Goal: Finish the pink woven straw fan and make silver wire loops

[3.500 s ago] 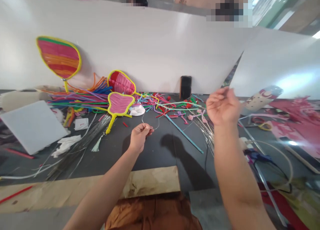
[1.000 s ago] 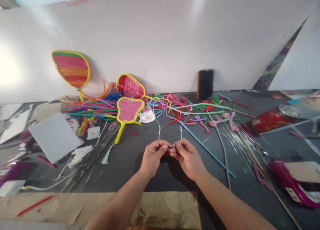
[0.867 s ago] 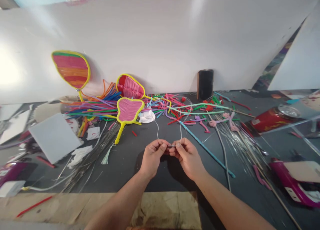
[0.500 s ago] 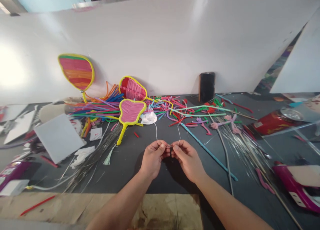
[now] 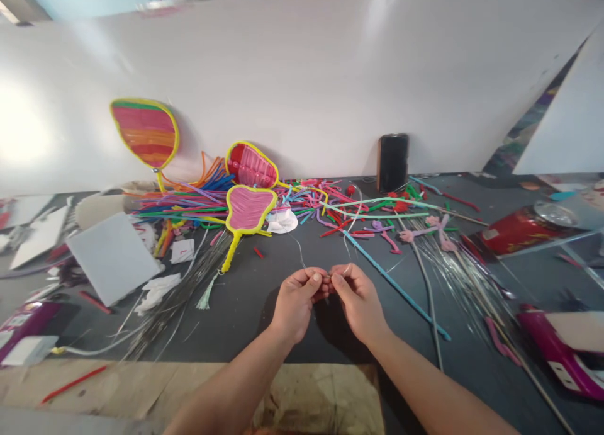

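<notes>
Above the dark tabletop, my left hand (image 5: pixel 298 296) and my right hand (image 5: pixel 357 299) meet, thumbs and fingertips pinched close together. Between them they hold a thin pale string (image 5: pixel 302 254); one loose strand rises from the left fingers and another from the right. Whatever small part sits between the fingertips is hidden. Beyond and left of my hands lies a pink fan (image 5: pixel 250 209) with a yellow fuzzy rim, a yellow handle and a pale green tassel (image 5: pixel 204 296). A round white piece (image 5: pixel 283 221) rests beside it.
Pipe cleaners (image 5: pixel 189 202) in many colours lie heaped at the back. Two more fans (image 5: pixel 146 133) lean by the white wall. A phone (image 5: pixel 392 162) stands upright. To the right are a red can (image 5: pixel 523 227) and a magenta glue gun (image 5: pixel 561 353); a white square (image 5: pixel 113 259) lies left.
Both hands have shifted slightly right, with the fingertips still together. The string strands have swung into new curves. The fans and other things on the table stay put.
</notes>
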